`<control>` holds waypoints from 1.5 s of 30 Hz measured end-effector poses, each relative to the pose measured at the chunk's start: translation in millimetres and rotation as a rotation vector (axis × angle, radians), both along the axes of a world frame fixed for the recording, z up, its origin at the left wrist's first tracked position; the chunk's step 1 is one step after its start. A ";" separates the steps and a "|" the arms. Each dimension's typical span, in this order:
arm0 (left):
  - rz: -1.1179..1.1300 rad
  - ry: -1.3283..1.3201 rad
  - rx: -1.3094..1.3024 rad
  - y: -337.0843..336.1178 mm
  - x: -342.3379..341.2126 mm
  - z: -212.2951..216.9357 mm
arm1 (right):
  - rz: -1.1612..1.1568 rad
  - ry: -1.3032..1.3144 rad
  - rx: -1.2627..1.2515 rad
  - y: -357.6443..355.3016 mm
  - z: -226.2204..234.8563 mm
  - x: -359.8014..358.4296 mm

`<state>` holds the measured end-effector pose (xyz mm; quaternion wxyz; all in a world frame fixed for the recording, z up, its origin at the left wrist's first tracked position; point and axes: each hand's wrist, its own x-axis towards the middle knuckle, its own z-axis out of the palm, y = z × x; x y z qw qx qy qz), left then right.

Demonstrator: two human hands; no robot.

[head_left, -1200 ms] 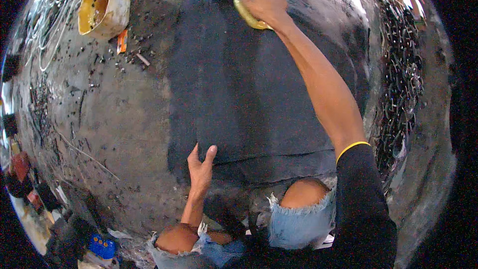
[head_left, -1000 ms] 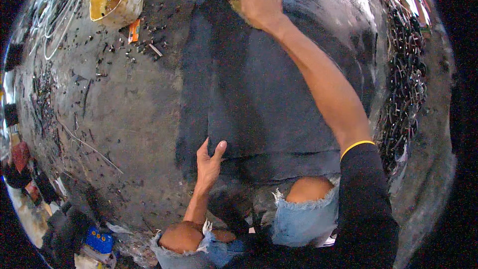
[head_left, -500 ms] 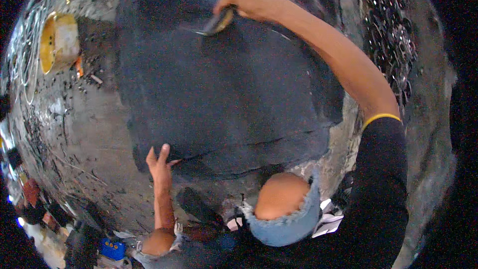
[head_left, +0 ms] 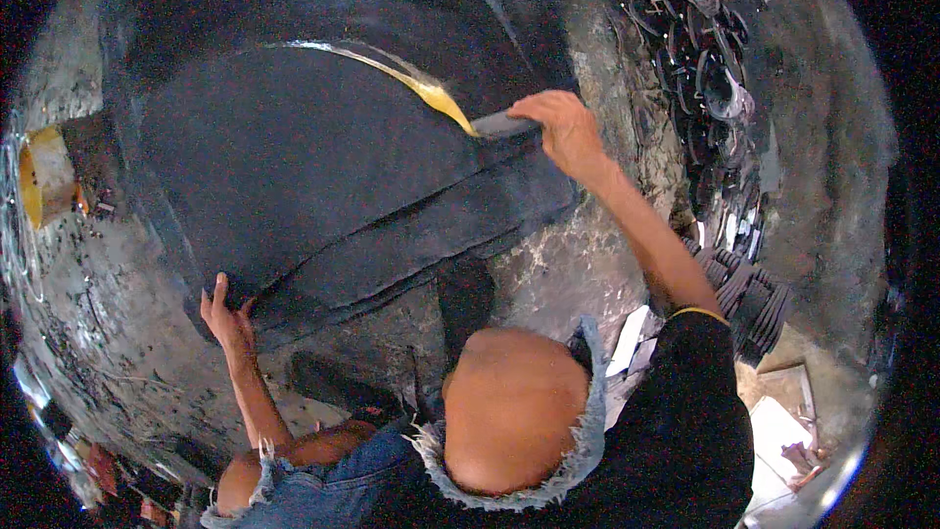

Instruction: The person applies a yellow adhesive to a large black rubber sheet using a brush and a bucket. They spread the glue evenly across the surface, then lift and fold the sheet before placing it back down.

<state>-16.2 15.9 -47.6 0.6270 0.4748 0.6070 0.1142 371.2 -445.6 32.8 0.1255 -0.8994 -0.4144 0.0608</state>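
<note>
A stack of large black sheets (head_left: 284, 147) lies on the floor in front of me, with uneven layered edges nearest my knees. My left hand (head_left: 230, 318) rests at the near left corner of the stack, its fingers apart and gripping nothing. Over the right part of the sheet, my right hand (head_left: 568, 132) grips a flat dark grey spreader-like piece (head_left: 504, 125). From its left end a glossy yellow streak of thick liquid (head_left: 431, 93) curves away to the far left across the sheet. Beyond that streak the black surface looks wet and shiny.
A yellow and whitish bucket (head_left: 47, 176) lies on its side at the left. Dark curved scraps (head_left: 700, 59) are heaped along the right. Below them are stacked dark strips (head_left: 749, 299) and a white sheet (head_left: 776, 446). Dirty concrete floor surrounds the sheets.
My right hand has swept the dark piece right and nearer, and the yellow streak now shows behind it. My left hand stays at the stack's near left corner. The whole view has shifted.
</note>
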 end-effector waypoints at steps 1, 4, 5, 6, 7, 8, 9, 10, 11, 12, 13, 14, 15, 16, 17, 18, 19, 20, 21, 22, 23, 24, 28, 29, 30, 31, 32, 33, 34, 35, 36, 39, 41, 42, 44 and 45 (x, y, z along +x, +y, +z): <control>-0.016 -0.003 0.040 3.8 -6.9 -2.8 | -0.019 -0.010 0.022 -4.9 0.3 -16.3; -0.165 -0.067 0.014 17.3 -8.1 -11.5 | -0.106 0.046 -0.005 -16.2 -0.3 -47.8; -0.139 -0.034 0.039 15.3 -5.9 -12.2 | -0.140 0.075 -0.029 -20.7 2.5 -53.3; -0.105 -0.003 0.055 6.8 -2.3 -12.4 | -0.233 0.216 -0.074 -19.8 19.6 -57.3; -0.068 0.034 0.082 4.9 -3.4 -12.4 | -0.324 0.218 0.037 -20.0 28.4 -52.0; -0.113 -0.031 0.071 12.6 -9.0 -18.3 | -0.411 0.223 0.150 -20.8 38.5 -42.9; -0.152 -0.093 0.068 24.1 -18.4 -26.1 | -0.487 0.243 0.272 -14.6 40.3 -34.6; -0.126 -0.084 0.016 13.4 -5.2 -16.9 | -0.466 0.242 0.284 -11.7 55.8 -31.8; -0.096 -0.078 -0.026 6.9 2.8 -2.2 | -0.439 0.241 0.307 2.2 87.8 -24.5; -0.093 -0.095 -0.025 -0.1 6.1 10.3 | -0.406 0.231 0.331 12.0 108.1 -19.5; -0.094 -0.104 -0.026 7.7 -0.2 10.6 | -0.447 0.191 0.317 29.4 108.4 -23.8; -0.095 -0.113 -0.026 14.1 -4.7 9.1 | -0.488 0.153 0.304 53.6 104.9 -29.6; -0.105 -0.123 -0.044 18.3 -6.8 4.9 | -0.539 0.109 0.274 75.6 104.5 -38.0; -0.058 -0.157 -0.004 -7.2 9.3 15.5 | -0.513 -0.125 0.235 82.8 89.5 -48.8; -0.087 -0.177 -0.006 -9.5 12.2 26.1 | -0.425 -0.314 0.274 97.2 61.7 -56.4; -0.119 -0.202 -0.018 -11.1 14.8 31.5 | -0.427 -0.452 0.274 116.8 31.2 -64.6; -0.147 -0.227 -0.034 -12.2 16.0 30.9 | -0.461 -0.366 0.124 140.1 9.2 -84.8; -0.186 -0.295 -0.067 -19.9 22.5 25.2 | -0.314 -0.216 0.147 145.2 -23.8 -96.8; -0.177 -0.272 -0.069 -15.1 15.1 24.6 | -0.100 -0.330 0.304 173.5 -31.4 -127.4; -0.159 -0.262 -0.065 -9.4 13.2 27.3 | -0.097 -0.333 0.451 200.6 -17.5 -148.1; -0.134 -0.241 -0.071 -10.1 6.0 28.0 | -0.234 -0.288 0.480 209.4 7.5 -143.6; -0.076 -0.174 -0.023 1.0 -22.0 34.0 | -0.377 -0.188 0.538 227.5 25.3 -147.0; -0.109 -0.256 -0.086 -12.6 5.5 24.1 | -0.861 -0.036 0.391 121.9 49.6 -98.9; -0.151 -0.268 -0.098 -11.9 5.2 26.2 | -0.917 -0.080 0.250 93.2 32.4 -99.2; -0.150 -0.218 -0.111 -14.9 6.9 31.5 | -0.938 -0.014 0.185 67.2 12.4 -99.4; -0.147 -0.163 -0.122 -19.6 10.0 38.7 | -0.959 0.057 0.119 57.5 -3.4 -98.7; -0.128 -0.144 -0.109 -14.8 6.7 36.9 | -0.907 -0.023 0.096 81.9 -10.1 -89.5; -0.111 -0.128 -0.103 -12.2 4.5 34.1 | -0.857 -0.097 0.068 107.2 -15.3 -79.1; -0.104 -0.149 -0.102 -9.5 -2.1 24.4 | -0.812 -0.171 0.036 129.4 -23.8 -71.0; -0.095 -0.169 -0.102 -7.5 -10.3 14.9 | -0.726 -0.211 0.042 149.5 -39.6 -49.5; -0.126 -0.145 -0.134 -4.0 -12.4 23.5 | -0.721 -0.163 -0.050 194.7 -34.5 -42.1; -0.088 -0.104 -0.068 -7.2 -11.3 35.1 | -0.509 -0.041 0.092 305.7 -28.0 -9.6; -0.159 -0.241 -0.122 -3.1 -12.6 39.5 | -0.372 -0.070 0.113 380.5 -24.6 -6.4; -0.227 -0.344 -0.078 -1.0 -8.2 44.9 | -0.282 -0.198 0.097 409.9 -24.6 -0.9; -0.247 -0.393 -0.094 2.5 -9.3 45.9 | -0.158 -0.113 0.164 475.4 -24.5 -3.9; -0.258 -0.420 -0.103 1.0 -7.3 48.2 | -0.108 -0.145 0.094 502.4 -26.7 -8.3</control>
